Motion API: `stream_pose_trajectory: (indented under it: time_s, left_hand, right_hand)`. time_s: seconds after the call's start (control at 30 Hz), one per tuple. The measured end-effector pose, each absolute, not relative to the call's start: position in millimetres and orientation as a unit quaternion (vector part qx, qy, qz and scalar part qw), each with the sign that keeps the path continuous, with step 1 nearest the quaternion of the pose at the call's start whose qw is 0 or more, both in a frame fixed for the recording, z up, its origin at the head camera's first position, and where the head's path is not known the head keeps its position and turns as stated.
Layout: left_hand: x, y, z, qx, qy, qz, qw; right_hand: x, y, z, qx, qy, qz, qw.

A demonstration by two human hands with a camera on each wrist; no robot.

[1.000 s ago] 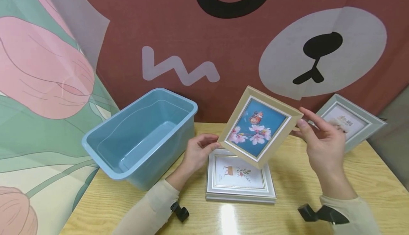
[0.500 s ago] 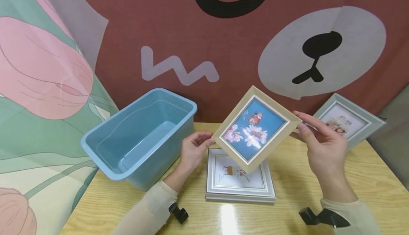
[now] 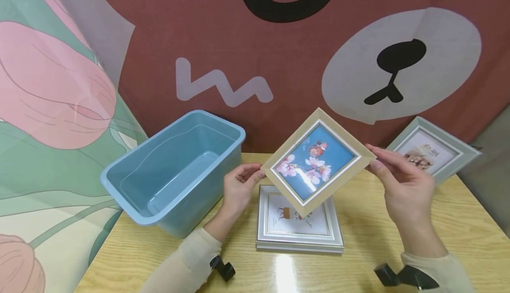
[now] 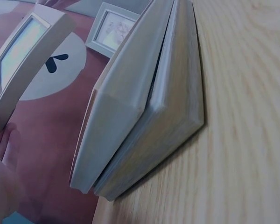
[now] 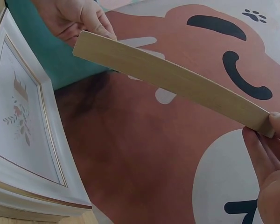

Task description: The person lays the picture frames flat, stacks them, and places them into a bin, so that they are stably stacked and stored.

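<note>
Between both hands a tan picture frame (image 3: 338, 184) is held tilted in the air, its blue picture of blossoms facing up. My left hand (image 3: 237, 191) pinches its left corner between thumb and fingers. At the right corner, my right hand (image 3: 410, 191) grips it the same way. In the right wrist view the tan frame (image 5: 172, 79) shows edge-on, with a hand at each end. Below it on the table lies a stack of white picture frames (image 3: 334, 240), the top one partly covered by the tan frame. The left wrist view shows two stacked frames (image 4: 116, 121) from the side.
A light blue plastic bin (image 3: 199, 200) stands on the wooden table (image 3: 450, 240) to the left. At the back right, a grey-green picture frame (image 3: 458, 164) leans against the bear-patterned cloth (image 3: 295, 54), partly behind the right hand.
The tan frame has turned slightly in the hands, its left corner moving left and up and its lower corner shifting left. The left hand has moved a little left. Both hands still hold the frame.
</note>
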State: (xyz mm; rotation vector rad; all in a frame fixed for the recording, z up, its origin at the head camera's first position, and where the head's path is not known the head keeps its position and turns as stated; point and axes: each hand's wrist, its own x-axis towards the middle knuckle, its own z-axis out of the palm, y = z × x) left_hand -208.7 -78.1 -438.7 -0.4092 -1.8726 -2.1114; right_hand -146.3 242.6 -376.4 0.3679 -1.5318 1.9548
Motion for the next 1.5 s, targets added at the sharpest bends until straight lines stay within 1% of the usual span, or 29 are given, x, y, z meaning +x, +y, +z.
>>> stream_pose_trajectory:
  time_s: [0.3,0.4,0.5,0.77,1.03,1.3,1.5]
  left_hand:
    - [-205,-77,-436,-0.116,-0.648,-0.737,0.151]
    - [-205,-77,-434,-0.109,-0.647,-0.739,0.157]
    - [-204,-78,-434,-0.102,-0.645,-0.740,0.160]
    - [-204,-79,-434,-0.080,-0.646,-0.741,0.165]
    - [-205,-81,-435,-0.081,-0.641,-0.740,0.186]
    - [-205,-81,-433,-0.070,-0.634,-0.748,0.182]
    - [-205,-81,-433,-0.056,-0.641,-0.749,0.158]
  right_hand:
    - [-141,242,-381,0.139,-0.587,0.727,0.329]
    - [-141,242,-383,0.152,-0.566,0.739,0.332]
    - [-141,242,-386,0.167,-0.547,0.751,0.329]
    - [-135,243,-390,0.129,-0.592,0.732,0.313]
    - [-132,244,-401,0.142,-0.602,0.724,0.307]
    - [-130,243,-406,0.142,-0.590,0.736,0.301]
    - [-127,243,-408,0.131,-0.605,0.725,0.301]
